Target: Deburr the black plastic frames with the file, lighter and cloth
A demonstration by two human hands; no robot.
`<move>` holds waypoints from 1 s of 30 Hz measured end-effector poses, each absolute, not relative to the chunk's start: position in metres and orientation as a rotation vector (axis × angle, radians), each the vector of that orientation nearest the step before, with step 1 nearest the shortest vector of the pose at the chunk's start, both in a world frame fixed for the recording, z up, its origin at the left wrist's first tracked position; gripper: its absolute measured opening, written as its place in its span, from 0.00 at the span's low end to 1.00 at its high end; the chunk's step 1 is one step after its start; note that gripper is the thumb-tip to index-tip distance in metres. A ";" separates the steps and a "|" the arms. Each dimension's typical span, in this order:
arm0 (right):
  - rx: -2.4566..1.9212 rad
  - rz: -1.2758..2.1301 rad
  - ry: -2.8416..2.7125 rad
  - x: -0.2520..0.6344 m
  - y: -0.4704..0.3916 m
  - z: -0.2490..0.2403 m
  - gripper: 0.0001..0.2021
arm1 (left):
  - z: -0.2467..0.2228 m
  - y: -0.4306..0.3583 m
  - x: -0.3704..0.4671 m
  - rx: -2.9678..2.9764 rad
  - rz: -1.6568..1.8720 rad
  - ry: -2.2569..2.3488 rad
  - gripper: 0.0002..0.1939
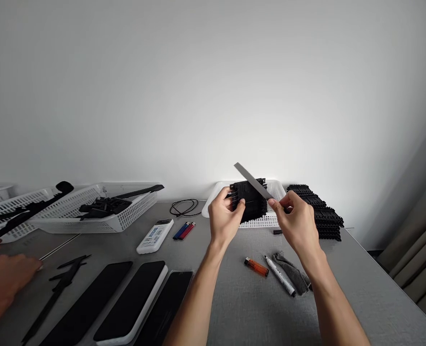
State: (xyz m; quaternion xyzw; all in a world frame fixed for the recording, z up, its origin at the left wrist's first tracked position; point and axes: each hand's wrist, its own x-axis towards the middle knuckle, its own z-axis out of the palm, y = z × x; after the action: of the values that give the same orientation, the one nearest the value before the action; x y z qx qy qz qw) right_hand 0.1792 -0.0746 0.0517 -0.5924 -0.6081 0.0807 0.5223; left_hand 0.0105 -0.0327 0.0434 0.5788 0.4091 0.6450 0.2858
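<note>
- As we hold our forearms out over the grey table, our left hand grasps a black toothed piece, thumb on its near face and fingers curled round its left edge.
- We have the piece raised in front of a white basket, which stands close to the wall.
- Our right hand is closed on a flat metal file, pinching its lower end; the strip slants up to the left across the piece's upper right corner. Whether the two touch, we cannot tell.
- To the right of our basket we see stacked black pieces with similar toothed edges.
- Between our forearms lie an orange lighter, a white marker and, just beside the marker, a crumpled grey cloth.
- Left of our left hand we find a blue lighter and a red lighter side by side, a white case and a coiled black cable.
- At the left edge, near us, another person's hand is blurred; we cannot tell its grip.
</note>
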 end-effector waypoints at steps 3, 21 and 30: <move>-1.506 0.175 -1.353 0.184 -0.073 0.052 0.18 | 0.043 -0.032 0.008 1.544 1.739 1.126 0.12; -1.432 0.179 -1.466 0.188 -0.070 0.051 0.19 | 0.044 -0.027 0.006 1.401 1.695 1.059 0.14; -1.268 0.304 -1.343 0.199 -0.065 0.049 0.21 | 0.046 -0.024 0.006 1.212 1.731 0.985 0.20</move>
State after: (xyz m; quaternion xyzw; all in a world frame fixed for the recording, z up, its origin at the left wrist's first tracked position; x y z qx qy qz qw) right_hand 0.1995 -0.0648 0.0494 -0.5455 -0.5777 0.1307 0.5930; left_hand 0.0063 -0.0239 0.0456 0.4777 0.3882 0.6825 0.3940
